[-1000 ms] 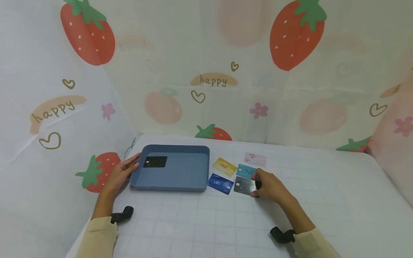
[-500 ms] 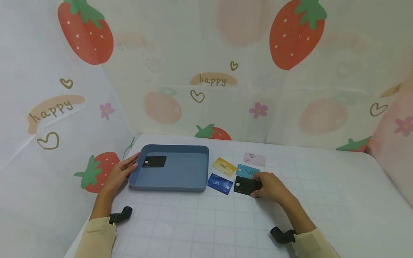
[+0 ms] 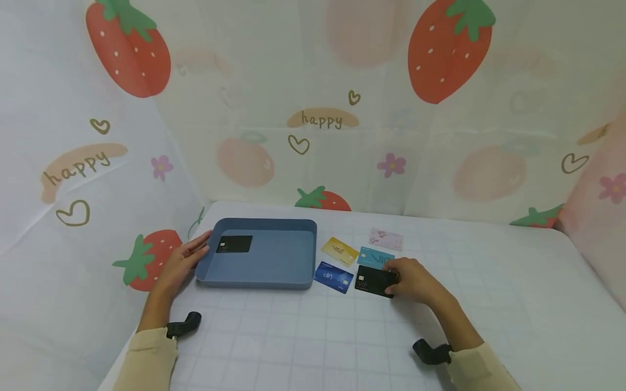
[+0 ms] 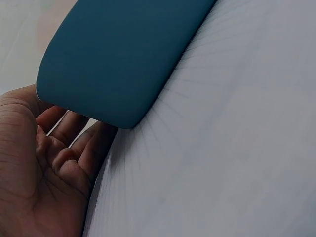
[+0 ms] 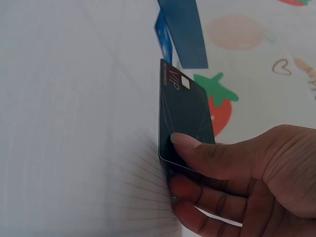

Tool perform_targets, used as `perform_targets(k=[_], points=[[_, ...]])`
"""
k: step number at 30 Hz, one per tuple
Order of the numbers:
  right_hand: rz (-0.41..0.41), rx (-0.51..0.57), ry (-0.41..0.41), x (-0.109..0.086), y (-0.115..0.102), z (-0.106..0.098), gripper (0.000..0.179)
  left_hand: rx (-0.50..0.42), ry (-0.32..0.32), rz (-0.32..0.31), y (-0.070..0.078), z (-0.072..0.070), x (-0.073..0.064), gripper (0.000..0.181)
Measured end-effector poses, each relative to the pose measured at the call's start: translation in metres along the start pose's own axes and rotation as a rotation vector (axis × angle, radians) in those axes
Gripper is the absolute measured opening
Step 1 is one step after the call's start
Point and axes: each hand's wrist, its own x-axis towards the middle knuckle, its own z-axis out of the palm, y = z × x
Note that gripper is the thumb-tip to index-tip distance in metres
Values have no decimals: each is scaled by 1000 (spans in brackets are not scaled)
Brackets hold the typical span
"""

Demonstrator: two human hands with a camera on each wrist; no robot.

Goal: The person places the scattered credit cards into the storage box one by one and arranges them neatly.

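Observation:
My right hand (image 3: pixel 415 281) pinches the right end of a black VIP card (image 3: pixel 374 281), which lies just in front of a teal card (image 3: pixel 375 257). In the right wrist view the thumb (image 5: pixel 190 146) lies on the card's face and fingers are under its edge. My left hand (image 3: pixel 177 266) rests against the outer left wall of a blue-grey tray (image 3: pixel 274 281), its fingers loosely extended along it; the left wrist view shows the palm (image 4: pixel 49 197) beside the tray's end. Inside the tray, at the left, lies another black card (image 3: pixel 235 244).
Between the tray and the held card lie a yellow card (image 3: pixel 339 251) and a dark blue card (image 3: pixel 333 277). Behind the teal card is a pale pink card (image 3: pixel 386 239). A white gridded cloth (image 3: pixel 274 336) covers the table, with a strawberry-print curtain (image 3: pixel 342 163) around it.
The held black card has turned from shiny grey to dark as its tilt changed, and it has shifted very slightly right with my right hand. My left hand stays at the tray.

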Motion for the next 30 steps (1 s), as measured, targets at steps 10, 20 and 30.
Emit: perform_targets(k=[10, 20, 30], points=[[-47, 11, -7, 1, 3, -4, 33, 1, -19, 17, 2, 0, -2, 52], [-55, 34, -17, -1, 7, -3, 32, -32, -50, -5, 26, 3, -11, 53], [-37, 114, -64, -2, 1, -6, 31, -22, -40, -4, 22, 2, -9, 53]])
